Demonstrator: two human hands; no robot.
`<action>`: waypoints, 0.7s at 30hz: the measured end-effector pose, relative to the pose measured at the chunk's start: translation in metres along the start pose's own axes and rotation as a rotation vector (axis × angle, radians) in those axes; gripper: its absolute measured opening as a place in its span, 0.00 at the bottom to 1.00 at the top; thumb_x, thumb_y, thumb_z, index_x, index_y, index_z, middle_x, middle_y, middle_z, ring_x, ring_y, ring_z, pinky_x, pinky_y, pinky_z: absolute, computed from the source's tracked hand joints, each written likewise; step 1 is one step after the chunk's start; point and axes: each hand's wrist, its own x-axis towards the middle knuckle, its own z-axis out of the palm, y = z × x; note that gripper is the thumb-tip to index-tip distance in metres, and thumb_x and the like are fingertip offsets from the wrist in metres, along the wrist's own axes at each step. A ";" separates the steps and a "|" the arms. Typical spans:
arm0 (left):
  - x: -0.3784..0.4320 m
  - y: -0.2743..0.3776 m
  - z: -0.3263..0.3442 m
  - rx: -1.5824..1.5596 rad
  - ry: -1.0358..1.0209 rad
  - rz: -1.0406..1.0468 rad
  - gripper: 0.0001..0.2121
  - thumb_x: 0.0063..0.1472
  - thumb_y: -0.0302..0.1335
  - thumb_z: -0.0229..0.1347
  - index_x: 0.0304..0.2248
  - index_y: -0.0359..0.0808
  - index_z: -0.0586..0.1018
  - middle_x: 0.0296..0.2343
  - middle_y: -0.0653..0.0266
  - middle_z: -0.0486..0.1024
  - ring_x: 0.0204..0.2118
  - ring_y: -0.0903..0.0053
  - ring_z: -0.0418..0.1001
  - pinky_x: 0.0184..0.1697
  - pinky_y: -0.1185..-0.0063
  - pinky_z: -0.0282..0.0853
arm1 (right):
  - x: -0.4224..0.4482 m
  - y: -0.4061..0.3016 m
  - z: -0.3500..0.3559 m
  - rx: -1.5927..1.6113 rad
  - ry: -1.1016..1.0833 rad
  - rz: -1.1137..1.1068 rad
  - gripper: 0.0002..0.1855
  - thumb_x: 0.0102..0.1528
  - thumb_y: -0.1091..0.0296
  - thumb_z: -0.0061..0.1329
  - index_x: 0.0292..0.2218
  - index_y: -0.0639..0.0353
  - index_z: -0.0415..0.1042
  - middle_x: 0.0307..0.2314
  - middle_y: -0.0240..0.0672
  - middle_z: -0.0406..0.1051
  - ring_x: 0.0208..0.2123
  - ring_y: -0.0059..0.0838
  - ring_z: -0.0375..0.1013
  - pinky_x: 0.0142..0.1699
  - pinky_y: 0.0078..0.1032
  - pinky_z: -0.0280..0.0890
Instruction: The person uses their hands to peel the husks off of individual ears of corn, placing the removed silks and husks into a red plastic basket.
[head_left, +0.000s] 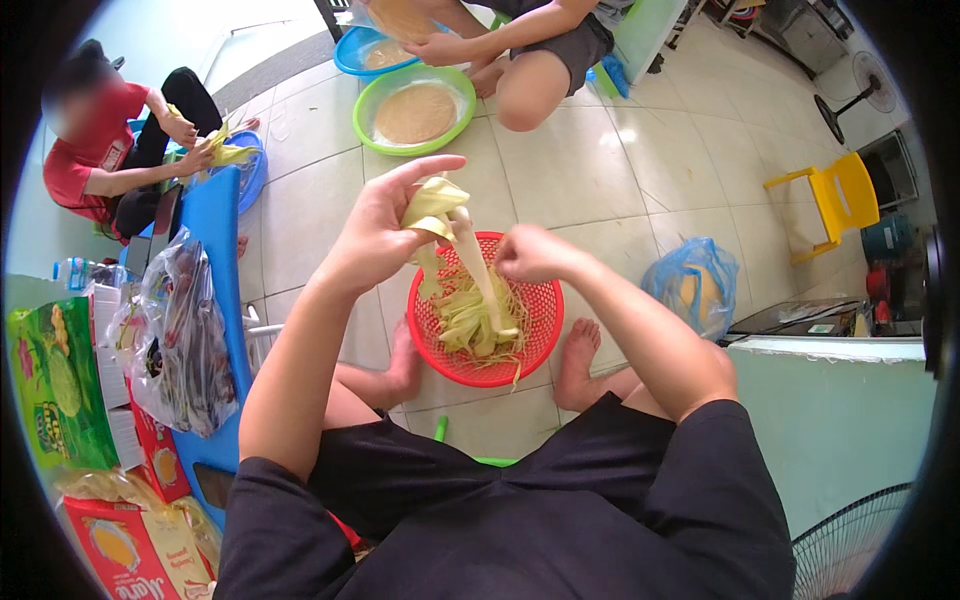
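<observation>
My left hand (382, 225) holds pale yellow-green leaves (436, 206) that look like corn husks, its index finger stretched out. From this bunch a long pale strip (478, 274) hangs down into a red plastic basket (553, 330) on the floor between my feet. More husk pieces (469, 319) and thin tangled strands lie in the basket. Over the basket's far right rim is my right hand (534, 253), fingers curled in beside the strip. Whether those fingers pinch anything is hidden.
Ahead, a person's hand (442, 49) is near a lime-green basin (364, 127) and a blue basin (343, 56). At left, a person in red (112, 165) handles similar leaves. A blue table (214, 217) carries bags and boxes. Rightward are a blue plastic bag (697, 277) and yellow chair (847, 199).
</observation>
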 end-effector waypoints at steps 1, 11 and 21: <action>-0.002 -0.003 -0.002 0.001 0.014 -0.003 0.34 0.49 0.07 0.54 0.58 0.33 0.68 0.35 0.66 0.77 0.38 0.83 0.75 0.43 0.83 0.71 | -0.009 -0.024 -0.016 0.259 0.025 -0.029 0.10 0.53 0.67 0.52 0.33 0.64 0.80 0.26 0.41 0.78 0.30 0.30 0.79 0.38 0.28 0.73; 0.001 -0.012 0.005 0.272 0.043 0.012 0.32 0.52 0.08 0.55 0.58 0.33 0.67 0.34 0.64 0.77 0.37 0.83 0.75 0.41 0.80 0.73 | -0.062 -0.090 -0.042 0.841 0.220 -0.247 0.11 0.61 0.68 0.52 0.39 0.69 0.78 0.27 0.32 0.78 0.29 0.16 0.75 0.35 0.17 0.71; 0.001 -0.019 0.006 0.184 -0.011 -0.036 0.34 0.49 0.07 0.52 0.59 0.31 0.65 0.33 0.64 0.78 0.37 0.82 0.76 0.41 0.80 0.74 | -0.068 -0.096 -0.036 0.503 0.407 -0.256 0.09 0.55 0.71 0.54 0.35 0.69 0.79 0.24 0.30 0.77 0.28 0.14 0.76 0.34 0.16 0.71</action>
